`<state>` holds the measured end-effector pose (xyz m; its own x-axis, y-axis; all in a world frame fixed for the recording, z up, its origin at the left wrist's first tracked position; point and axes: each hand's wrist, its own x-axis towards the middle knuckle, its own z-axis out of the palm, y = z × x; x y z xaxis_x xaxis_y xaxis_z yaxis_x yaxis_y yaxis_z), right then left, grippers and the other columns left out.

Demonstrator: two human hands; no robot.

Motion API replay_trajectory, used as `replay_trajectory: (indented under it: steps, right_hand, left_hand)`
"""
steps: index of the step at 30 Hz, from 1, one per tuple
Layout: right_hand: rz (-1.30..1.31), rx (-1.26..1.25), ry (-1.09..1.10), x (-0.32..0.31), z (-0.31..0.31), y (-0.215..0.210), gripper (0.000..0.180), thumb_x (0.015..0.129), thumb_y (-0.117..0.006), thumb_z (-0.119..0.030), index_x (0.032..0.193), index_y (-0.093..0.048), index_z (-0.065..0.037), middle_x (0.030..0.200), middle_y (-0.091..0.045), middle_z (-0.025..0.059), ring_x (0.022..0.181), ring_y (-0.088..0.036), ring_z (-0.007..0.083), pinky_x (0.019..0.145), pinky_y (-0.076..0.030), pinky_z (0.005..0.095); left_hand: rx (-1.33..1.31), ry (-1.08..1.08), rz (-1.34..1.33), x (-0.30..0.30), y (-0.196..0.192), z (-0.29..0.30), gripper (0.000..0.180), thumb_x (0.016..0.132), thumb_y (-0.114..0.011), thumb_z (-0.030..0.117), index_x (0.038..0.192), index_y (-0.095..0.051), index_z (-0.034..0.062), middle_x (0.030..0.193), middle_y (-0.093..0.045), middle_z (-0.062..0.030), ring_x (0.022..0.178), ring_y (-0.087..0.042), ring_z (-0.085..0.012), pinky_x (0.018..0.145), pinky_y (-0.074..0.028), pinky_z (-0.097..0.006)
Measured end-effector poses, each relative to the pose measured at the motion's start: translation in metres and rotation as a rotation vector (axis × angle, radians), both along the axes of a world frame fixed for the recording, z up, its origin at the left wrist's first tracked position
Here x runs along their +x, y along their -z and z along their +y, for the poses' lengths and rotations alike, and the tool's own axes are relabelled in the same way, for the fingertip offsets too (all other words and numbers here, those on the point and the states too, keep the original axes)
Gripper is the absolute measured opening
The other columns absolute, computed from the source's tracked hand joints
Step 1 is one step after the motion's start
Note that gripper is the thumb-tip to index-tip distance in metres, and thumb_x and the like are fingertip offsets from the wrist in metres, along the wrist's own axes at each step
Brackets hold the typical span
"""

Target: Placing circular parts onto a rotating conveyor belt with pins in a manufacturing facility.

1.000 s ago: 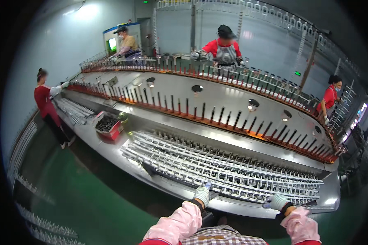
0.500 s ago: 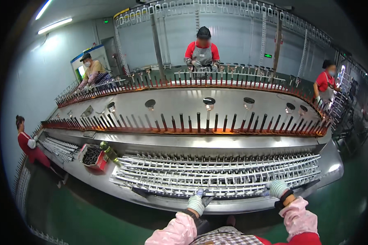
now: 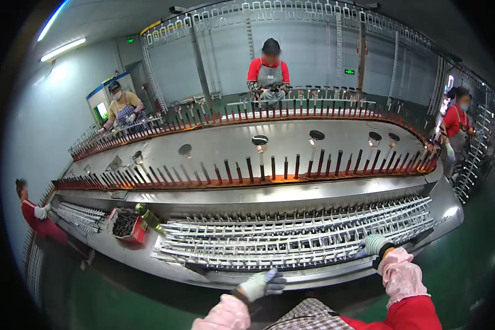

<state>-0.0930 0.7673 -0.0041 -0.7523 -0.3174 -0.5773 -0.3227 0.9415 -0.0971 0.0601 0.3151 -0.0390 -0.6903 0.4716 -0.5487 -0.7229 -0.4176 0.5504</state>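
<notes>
Several long silvery metal racks (image 3: 291, 242) with short prongs lie side by side in a wide stack on the near ledge. My left hand (image 3: 263, 284), in a pale glove with grey fingers, is off the racks, just in front of the ledge's edge. Its fingers are stretched out, pointing right, with nothing in them. On the stack's front right side, my right hand (image 3: 376, 245), in a striped pale glove, has its fingers bent over the nearest rack; the fingertips are partly hidden. Pink sleeves cover both forearms.
Left of the stack stand a red box (image 3: 127, 225) of small black parts and a greenish bottle (image 3: 148, 216). Upright dark rods (image 3: 274, 167) line a track around the steel table (image 3: 225, 144). One person (image 3: 267, 71) stands across the table; others stand at both sides.
My left hand has come off the front rack and moved toward me, its fingers opening out. My right hand stays at the racks. The view has shifted slightly to the right.
</notes>
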Motion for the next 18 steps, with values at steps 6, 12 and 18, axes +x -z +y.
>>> replay_trajectory:
  steps: [6, 12, 18]
  right_hand:
    - [-0.104, -0.032, -0.048, -0.007, -0.003, -0.008, 0.043, 0.075, -0.069, -0.042, 0.103, -0.066, -0.010, 0.095, -0.067, 0.0160, 0.091, -0.063, 0.0332, 0.079, -0.049, 0.0424]
    - [0.315, -0.435, -0.215, -0.057, -0.119, -0.130, 0.027, 0.083, -0.059, -0.015, 0.109, -0.063, -0.010, 0.099, -0.066, 0.0131, 0.087, -0.063, 0.0313, 0.077, -0.050, 0.0370]
    - [0.400, -1.014, 0.162, -0.121, -0.232, -0.121, 0.045, 0.084, -0.063, -0.018, 0.124, -0.050, -0.003, 0.111, -0.060, 0.0150, 0.094, -0.060, 0.0227, 0.081, -0.049, 0.0322]
  left_hand:
    - [-0.373, -0.380, 0.236, -0.075, -0.084, -0.155, 0.054, 0.084, -0.062, 0.046, 0.115, -0.051, 0.0029, 0.097, -0.064, -0.0129, 0.072, -0.064, -0.0216, 0.064, -0.057, -0.036]
    - [-0.788, -0.871, 0.365, -0.194, -0.095, -0.311, 0.036, 0.092, -0.055, 0.030, 0.120, -0.050, 0.0088, 0.099, -0.062, -0.0108, 0.064, -0.061, -0.0185, 0.050, -0.051, -0.031]
    - [-0.939, -0.910, 0.574, -0.294, -0.056, -0.378, 0.036, 0.091, -0.055, 0.028, 0.123, -0.046, 0.0140, 0.089, -0.056, -0.0033, 0.059, -0.054, -0.0132, 0.046, -0.045, -0.025]
